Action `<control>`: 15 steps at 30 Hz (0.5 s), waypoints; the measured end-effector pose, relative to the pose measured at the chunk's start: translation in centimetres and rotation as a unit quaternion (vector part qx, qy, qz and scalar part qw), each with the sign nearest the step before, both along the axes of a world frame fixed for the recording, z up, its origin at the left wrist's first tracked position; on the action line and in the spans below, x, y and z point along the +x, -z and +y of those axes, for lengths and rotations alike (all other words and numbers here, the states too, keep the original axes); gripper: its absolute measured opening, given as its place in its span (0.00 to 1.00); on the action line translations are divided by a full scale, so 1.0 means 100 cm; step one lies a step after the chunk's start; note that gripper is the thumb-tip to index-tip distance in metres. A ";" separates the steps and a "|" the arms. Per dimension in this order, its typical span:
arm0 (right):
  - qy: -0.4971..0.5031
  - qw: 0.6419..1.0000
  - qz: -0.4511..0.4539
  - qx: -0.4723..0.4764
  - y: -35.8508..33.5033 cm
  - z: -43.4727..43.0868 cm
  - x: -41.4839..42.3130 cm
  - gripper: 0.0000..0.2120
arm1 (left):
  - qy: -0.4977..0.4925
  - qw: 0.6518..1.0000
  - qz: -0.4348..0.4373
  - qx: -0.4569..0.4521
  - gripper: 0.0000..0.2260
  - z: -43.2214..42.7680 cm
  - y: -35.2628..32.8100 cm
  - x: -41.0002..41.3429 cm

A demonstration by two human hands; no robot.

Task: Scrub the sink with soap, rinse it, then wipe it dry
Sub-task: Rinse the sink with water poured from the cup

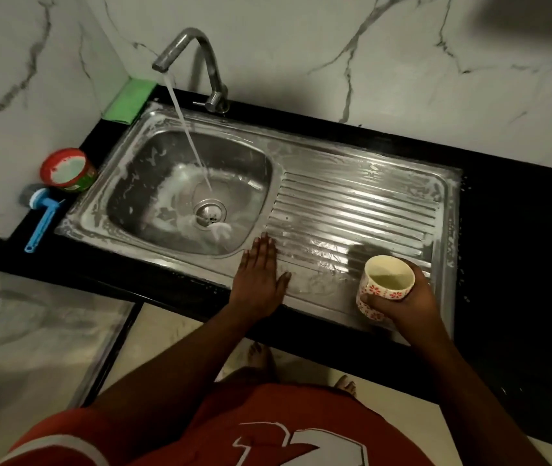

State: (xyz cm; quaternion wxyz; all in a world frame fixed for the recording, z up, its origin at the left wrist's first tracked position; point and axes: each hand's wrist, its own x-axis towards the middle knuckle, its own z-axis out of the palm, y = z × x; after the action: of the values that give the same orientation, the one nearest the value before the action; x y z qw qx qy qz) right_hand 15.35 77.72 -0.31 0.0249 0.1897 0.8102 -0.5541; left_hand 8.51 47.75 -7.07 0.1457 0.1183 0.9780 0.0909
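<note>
Water [190, 139] pours from the curved tap [200, 62] into the steel sink [234, 156], landing just behind the drain strainer [209, 212]. Watching remotely through the head camera, I see white suds [167, 193] swirled in the basin and smeared along its rim.

The left hand [259, 274] lies palm down where the ribbed draining board [352, 210] meets the basin's near right corner. Its fingers are straight and together, its thumb is spread to the right, and it holds nothing. The left forearm reaches in straight from below.

The right hand [409, 297] curls round a cream cup [385, 284] with red flowers. It holds the cup roughly upright over the near part of the board, mouth toward me.

At the far left corner of the black counter [520, 230] lies a green cloth [130, 99]. A red tub [68, 169] and a blue brush [42, 216] sit left of the sink.
</note>
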 end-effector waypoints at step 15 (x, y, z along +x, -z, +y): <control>-0.243 0.870 -0.006 0.428 -0.036 -0.060 -0.011 0.48 | 0.081 0.997 -0.009 0.008 0.40 -0.012 0.005 0.031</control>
State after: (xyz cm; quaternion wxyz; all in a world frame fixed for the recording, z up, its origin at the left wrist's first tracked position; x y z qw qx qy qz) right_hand 14.29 71.74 3.31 0.0798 -0.0184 0.9883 -0.1283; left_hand 11.57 46.54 -7.56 0.1607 0.1979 0.9630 0.0874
